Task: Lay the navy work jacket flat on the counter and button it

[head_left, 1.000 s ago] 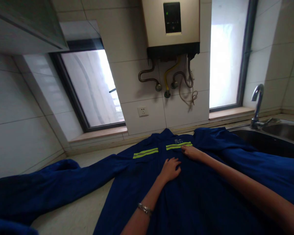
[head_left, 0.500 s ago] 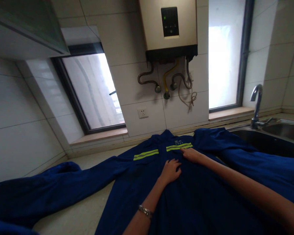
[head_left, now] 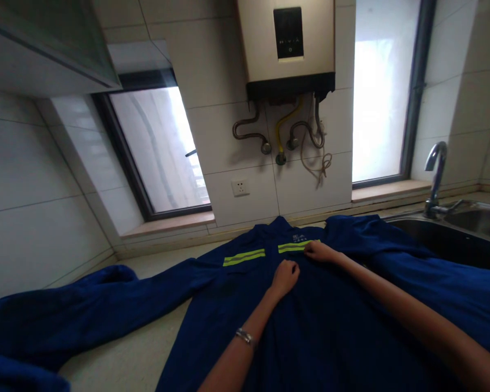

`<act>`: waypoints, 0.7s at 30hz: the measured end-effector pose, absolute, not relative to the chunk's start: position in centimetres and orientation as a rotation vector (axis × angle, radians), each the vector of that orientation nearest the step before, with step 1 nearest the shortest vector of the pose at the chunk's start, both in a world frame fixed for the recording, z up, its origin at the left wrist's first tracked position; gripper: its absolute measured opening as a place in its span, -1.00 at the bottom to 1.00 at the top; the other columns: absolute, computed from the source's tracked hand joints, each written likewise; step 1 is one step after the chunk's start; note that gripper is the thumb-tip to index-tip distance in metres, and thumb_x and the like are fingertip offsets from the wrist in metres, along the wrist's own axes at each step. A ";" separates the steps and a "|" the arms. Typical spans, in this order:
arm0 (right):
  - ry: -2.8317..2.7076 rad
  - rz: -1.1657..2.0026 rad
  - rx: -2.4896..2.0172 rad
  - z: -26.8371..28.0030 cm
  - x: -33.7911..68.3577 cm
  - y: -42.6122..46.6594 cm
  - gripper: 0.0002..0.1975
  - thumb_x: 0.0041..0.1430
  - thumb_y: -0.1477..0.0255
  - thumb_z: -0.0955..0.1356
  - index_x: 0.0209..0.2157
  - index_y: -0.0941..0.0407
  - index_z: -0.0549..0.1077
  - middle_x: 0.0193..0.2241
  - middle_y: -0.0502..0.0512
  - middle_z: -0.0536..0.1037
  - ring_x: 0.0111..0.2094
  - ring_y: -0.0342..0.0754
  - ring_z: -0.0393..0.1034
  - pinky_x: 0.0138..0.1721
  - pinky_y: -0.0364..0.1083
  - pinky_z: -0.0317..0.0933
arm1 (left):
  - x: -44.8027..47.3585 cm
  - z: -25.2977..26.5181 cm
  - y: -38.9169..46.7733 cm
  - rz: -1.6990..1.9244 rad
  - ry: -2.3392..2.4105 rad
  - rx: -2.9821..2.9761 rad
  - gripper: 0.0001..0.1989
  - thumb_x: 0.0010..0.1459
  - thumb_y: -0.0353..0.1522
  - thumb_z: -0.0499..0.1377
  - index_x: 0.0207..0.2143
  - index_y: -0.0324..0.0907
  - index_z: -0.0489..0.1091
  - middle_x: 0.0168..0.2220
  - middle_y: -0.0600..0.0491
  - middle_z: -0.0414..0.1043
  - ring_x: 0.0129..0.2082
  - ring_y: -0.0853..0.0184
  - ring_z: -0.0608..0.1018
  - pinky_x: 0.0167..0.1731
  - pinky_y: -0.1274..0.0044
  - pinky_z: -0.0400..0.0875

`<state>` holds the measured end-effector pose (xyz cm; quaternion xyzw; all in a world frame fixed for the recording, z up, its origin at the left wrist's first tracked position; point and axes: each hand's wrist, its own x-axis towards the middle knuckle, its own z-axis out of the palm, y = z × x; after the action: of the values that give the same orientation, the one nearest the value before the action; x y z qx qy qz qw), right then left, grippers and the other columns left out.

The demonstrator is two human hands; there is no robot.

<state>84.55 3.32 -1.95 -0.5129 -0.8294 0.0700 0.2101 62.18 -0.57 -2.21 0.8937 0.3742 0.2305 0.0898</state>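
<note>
A dark blue work jacket (head_left: 228, 305) lies spread front-up across the counter, its sleeves stretched out to both sides and its collar toward the wall. Yellow-green reflective stripes (head_left: 244, 257) cross the chest, with small white print above the right-hand one. My left hand (head_left: 286, 275), a bracelet on its wrist, is closed on the cloth at mid-chest, fingers curled under. Just beyond it, my right hand (head_left: 320, 252) is closed at the outer end of the right-hand stripe, covering part of it. The fingertips of both hands are largely hidden.
A sink (head_left: 473, 223) with a faucet (head_left: 435, 174) is at the right, beside the jacket's sleeve. A water heater (head_left: 288, 49) with hoses hangs on the tiled wall above a socket (head_left: 240, 188). Pale countertop (head_left: 126, 348) shows at left, and a cabinet (head_left: 44, 49) overhangs upper left.
My left hand's spread fingers have curled closed on the cloth. My right hand, earlier with a finger stretched along the stripe, has closed and shifted slightly right.
</note>
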 end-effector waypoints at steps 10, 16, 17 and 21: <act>-1.817 0.390 -1.363 -5.3 86.0 5.2 -0.58 0.12 0.20 0.14 -0.39 0.20 0.47 -0.44 0.11 0.51 -0.39 -0.04 0.35 -0.28 -0.09 0.21 | 67.1 -1.8 4.8 0.517 1.029 2.665 -0.67 0.14 -0.18 0.09 -0.27 -0.23 0.50 -0.22 -0.08 0.46 -0.18 0.21 0.45 -0.13 0.44 0.31; -1.719 0.519 -1.290 -4.8 86.5 5.3 -0.59 0.07 0.16 0.20 -0.33 0.19 0.50 -0.39 0.09 0.54 -0.32 -0.02 0.38 -0.21 -0.06 0.23 | 68.1 -2.7 4.6 0.657 1.195 2.538 -0.65 0.01 -0.26 0.22 -0.14 -0.22 0.47 -0.15 -0.10 0.40 -0.08 0.17 0.40 -0.04 0.42 0.27; -1.724 0.545 -1.277 -4.6 86.5 5.1 -0.59 0.06 0.17 0.22 -0.32 0.19 0.51 -0.38 0.09 0.54 -0.32 -0.02 0.39 -0.22 -0.06 0.24 | 68.2 -2.8 4.6 0.687 1.216 2.514 -0.67 0.03 -0.31 0.20 -0.14 -0.23 0.46 -0.14 -0.09 0.40 -0.08 0.20 0.40 -0.04 0.43 0.26; -1.783 0.632 -1.207 -3.2 86.3 4.1 -0.61 -0.01 0.23 0.32 -0.24 0.22 0.53 -0.31 0.12 0.57 -0.27 0.02 0.42 -0.18 -0.04 0.26 | 68.7 -3.2 4.6 0.802 1.282 2.430 -0.72 0.07 -0.43 0.13 -0.15 -0.29 0.46 -0.15 -0.09 0.42 -0.10 0.25 0.42 -0.06 0.47 0.28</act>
<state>86.34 4.11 -3.20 -0.4848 -0.7157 0.2539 0.4339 68.65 4.61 -3.16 0.8409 0.4434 0.2773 0.1394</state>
